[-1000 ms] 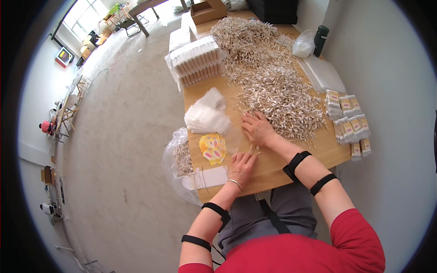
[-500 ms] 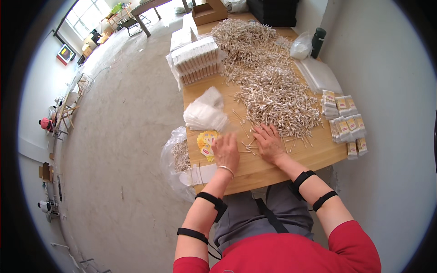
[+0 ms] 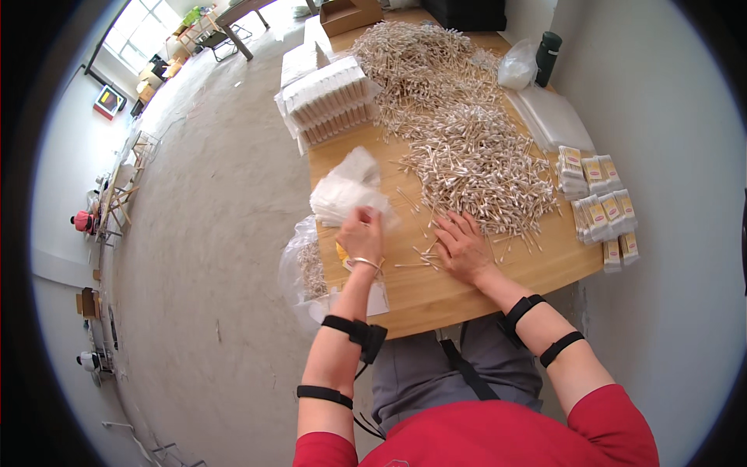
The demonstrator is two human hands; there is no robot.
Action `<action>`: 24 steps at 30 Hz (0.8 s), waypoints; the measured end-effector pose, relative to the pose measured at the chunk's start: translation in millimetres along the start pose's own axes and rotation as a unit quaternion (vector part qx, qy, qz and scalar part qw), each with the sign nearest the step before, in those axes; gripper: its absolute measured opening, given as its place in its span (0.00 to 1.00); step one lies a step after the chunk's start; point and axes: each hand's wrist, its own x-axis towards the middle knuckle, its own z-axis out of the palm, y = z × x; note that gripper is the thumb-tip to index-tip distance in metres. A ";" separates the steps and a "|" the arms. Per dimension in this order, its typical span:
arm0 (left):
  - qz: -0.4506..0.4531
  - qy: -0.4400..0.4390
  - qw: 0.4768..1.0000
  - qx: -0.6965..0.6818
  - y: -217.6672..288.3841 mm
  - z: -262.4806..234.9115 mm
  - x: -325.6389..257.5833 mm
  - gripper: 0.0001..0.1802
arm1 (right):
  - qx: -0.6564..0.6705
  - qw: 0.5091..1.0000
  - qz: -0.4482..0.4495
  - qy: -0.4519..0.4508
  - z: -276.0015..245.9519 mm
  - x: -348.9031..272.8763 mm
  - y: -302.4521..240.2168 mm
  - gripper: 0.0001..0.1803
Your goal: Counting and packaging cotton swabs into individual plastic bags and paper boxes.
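Observation:
My left hand (image 3: 360,237) is at the near edge of a stack of small translucent plastic bags (image 3: 342,194), fingers drawn together on the edge of a bag; slight blur softens the fingertips. Under that hand, yellow cards (image 3: 341,253) are mostly covered. My right hand (image 3: 464,251) lies palm down on the table, fingers stretched out and touching the near edge of a large heap of cotton swabs (image 3: 475,171). A few loose cotton swabs (image 3: 426,255) lie beside its thumb.
Packed swab bundles (image 3: 327,101) stand at the back left. Small filled packs (image 3: 603,210) line the table's right edge, near flat plastic bags (image 3: 552,117) and a dark green bottle (image 3: 548,58). A clear sack of swabs (image 3: 311,268) hangs at the left edge.
My left hand has moved away from me and slightly left, from beside the yellow cards to the plastic bags. My right hand stays by the swab heap.

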 end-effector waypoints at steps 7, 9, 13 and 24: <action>0.160 0.219 0.961 0.063 -4.5 1.7 2.3 0.33 | 0.006 1.000 -0.008 -0.009 4.9 -0.4 2.9 0.12; 0.302 0.042 0.949 0.080 -8.1 15.1 -35.8 0.30 | 0.003 1.000 -0.004 -0.011 4.0 -2.9 7.2 0.13; 0.396 -0.120 0.909 0.038 -15.5 24.9 -91.8 0.17 | 0.011 1.000 0.005 0.013 7.3 -4.1 8.1 0.13; 0.355 -0.049 0.933 -0.038 -29.2 19.1 -128.7 0.06 | -0.025 0.998 0.032 0.042 9.6 -9.1 9.7 0.11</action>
